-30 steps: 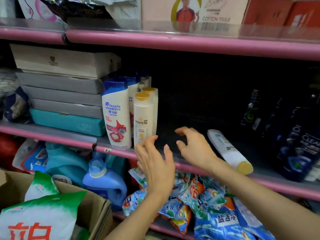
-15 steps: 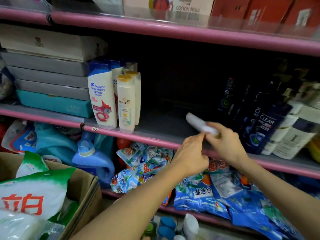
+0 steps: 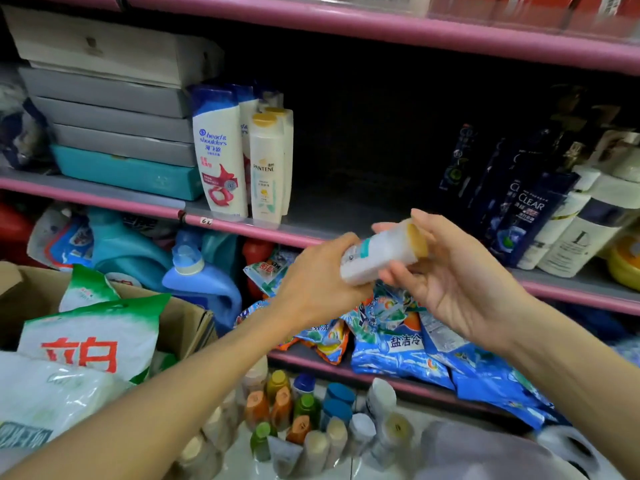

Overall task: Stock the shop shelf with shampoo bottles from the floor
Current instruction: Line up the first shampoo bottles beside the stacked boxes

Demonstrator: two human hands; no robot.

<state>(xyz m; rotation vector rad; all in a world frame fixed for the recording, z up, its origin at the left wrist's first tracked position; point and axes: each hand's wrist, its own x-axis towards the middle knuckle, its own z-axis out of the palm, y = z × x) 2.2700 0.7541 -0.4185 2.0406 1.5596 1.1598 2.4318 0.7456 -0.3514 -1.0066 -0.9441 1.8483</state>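
The shampoo bottle (image 3: 379,252) is in both my hands, lying on its side in the air just in front of the pink edge of the middle shelf (image 3: 242,227), its yellow cap pointing right. My left hand (image 3: 317,278) grips the bottom end, fingers curled round it. My right hand (image 3: 453,277) holds the cap end, palm turned towards me, thumb over the top by the cap and fingers curled underneath. The bottle is blurred, so I cannot read its label.

On the shelf behind, a white bottle with a blue cap (image 3: 220,152) stands upright at the front edge, and just beside it on the right a slimmer white bottle with a yellow cap (image 3: 266,168), with more of each kind lined up behind them. To their left is a stack of flat boxes (image 3: 110,116). The stretch of shelf behind my hands is dark grey, and further right stand dark blue bottles (image 3: 526,216) and white ones (image 3: 571,233).

Below, on the floor, a cluster of small bottles (image 3: 301,420) with orange, green, blue and pale caps stands upright. On the lower shelf lie blue packets (image 3: 401,344), with a blue jug (image 3: 201,278) to their left. At bottom left, a cardboard box (image 3: 187,323) holds white and green bags (image 3: 93,337).
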